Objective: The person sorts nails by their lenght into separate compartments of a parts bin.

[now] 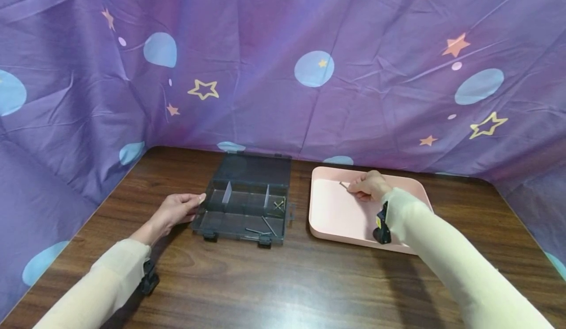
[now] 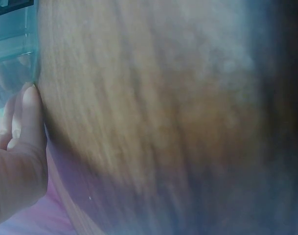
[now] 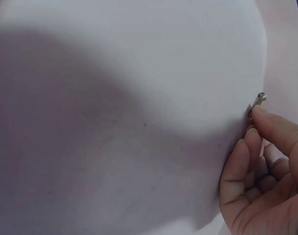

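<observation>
A dark see-through compartment box (image 1: 240, 211) lies on the table with its lid (image 1: 254, 169) tipped back. My left hand (image 1: 177, 209) holds the box at its left side, thumb and fingertips at the edge; the left wrist view shows the fingers (image 2: 31, 105) against the box's corner. Several brass-coloured screws (image 1: 279, 205) lie crossed in the right rear compartment, and several thin grey screws (image 1: 268, 226) are in the front one. Over the pink tray (image 1: 329, 234), my right hand (image 1: 369, 185) pinches a small brass-coloured screw (image 3: 259, 99) between thumb and fingertips, its head pointing outward.
The brown wooden table (image 1: 247, 280) carries the box on the left and the tray on the right, with a narrow gap between them. A purple patterned cloth (image 1: 265, 113) hangs behind the table and along its sides. Two latches (image 1: 264, 240) jut from the box's front.
</observation>
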`<action>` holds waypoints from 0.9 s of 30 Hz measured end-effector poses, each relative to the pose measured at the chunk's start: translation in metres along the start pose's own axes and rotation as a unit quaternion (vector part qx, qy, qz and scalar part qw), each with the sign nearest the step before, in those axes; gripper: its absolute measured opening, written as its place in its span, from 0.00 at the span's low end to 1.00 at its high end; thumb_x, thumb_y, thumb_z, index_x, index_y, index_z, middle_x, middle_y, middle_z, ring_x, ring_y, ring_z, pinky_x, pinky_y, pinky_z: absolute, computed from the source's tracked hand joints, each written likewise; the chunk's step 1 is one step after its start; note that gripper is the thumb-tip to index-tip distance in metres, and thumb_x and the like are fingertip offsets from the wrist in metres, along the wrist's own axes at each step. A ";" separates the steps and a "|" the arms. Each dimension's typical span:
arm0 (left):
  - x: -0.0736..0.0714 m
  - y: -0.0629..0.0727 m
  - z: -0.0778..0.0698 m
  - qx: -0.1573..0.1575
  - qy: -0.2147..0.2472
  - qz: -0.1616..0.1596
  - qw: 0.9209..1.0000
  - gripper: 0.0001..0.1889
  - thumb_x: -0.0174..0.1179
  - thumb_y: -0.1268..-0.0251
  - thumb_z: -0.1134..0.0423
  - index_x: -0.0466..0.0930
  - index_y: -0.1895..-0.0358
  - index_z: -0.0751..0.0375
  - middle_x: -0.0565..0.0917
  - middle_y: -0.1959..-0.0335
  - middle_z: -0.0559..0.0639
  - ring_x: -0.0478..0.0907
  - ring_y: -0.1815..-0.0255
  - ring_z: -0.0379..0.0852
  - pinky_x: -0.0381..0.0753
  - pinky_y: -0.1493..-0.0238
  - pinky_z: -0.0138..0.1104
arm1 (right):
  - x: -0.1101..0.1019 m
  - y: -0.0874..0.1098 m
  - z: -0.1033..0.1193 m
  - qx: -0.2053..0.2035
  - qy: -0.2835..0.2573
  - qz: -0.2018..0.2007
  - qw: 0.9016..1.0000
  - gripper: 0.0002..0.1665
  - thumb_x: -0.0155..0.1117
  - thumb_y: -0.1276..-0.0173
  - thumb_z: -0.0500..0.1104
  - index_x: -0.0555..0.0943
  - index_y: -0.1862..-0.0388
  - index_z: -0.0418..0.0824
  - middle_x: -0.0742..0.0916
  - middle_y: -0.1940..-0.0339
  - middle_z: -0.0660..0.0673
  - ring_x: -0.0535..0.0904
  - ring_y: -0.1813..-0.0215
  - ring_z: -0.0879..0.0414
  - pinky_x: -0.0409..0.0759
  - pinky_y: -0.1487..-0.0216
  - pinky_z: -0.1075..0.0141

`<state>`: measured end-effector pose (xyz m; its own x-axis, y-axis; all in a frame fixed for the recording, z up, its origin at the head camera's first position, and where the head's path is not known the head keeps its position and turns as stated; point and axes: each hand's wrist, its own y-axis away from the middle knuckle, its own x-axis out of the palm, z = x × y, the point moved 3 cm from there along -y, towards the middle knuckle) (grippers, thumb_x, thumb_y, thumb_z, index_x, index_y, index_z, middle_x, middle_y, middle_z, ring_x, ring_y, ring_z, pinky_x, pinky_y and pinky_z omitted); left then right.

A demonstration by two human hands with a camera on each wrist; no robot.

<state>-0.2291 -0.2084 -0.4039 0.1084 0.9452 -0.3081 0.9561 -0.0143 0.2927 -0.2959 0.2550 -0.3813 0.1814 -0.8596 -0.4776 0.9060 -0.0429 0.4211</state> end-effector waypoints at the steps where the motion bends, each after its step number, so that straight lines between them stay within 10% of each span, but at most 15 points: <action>1: 0.000 0.000 0.000 0.001 0.000 0.000 1.000 0.28 0.56 0.33 0.50 0.73 0.45 0.76 0.78 0.66 0.39 0.74 0.69 0.28 0.78 0.67 0.24 | 0.000 0.000 0.001 -0.001 -0.002 -0.001 1.000 0.05 0.63 0.39 0.31 0.76 0.65 0.30 0.78 0.84 0.55 0.72 0.81 0.65 0.75 0.77 0.73; 27: 0.000 -0.001 0.000 0.001 0.005 -0.006 1.000 0.27 0.56 0.33 0.51 0.74 0.46 0.76 0.79 0.67 0.38 0.74 0.71 0.27 0.78 0.68 0.23 | 0.003 0.001 0.008 -0.006 0.036 0.030 0.999 0.03 0.59 0.37 0.30 0.75 0.69 0.30 0.75 0.86 0.52 0.70 0.82 0.64 0.73 0.78 0.73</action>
<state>-0.2299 -0.2084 -0.4039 0.0937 0.9486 -0.3022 0.9581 -0.0034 0.2864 -0.2979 0.2484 -0.3757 0.2624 -0.8220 -0.5055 0.8970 0.0145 0.4419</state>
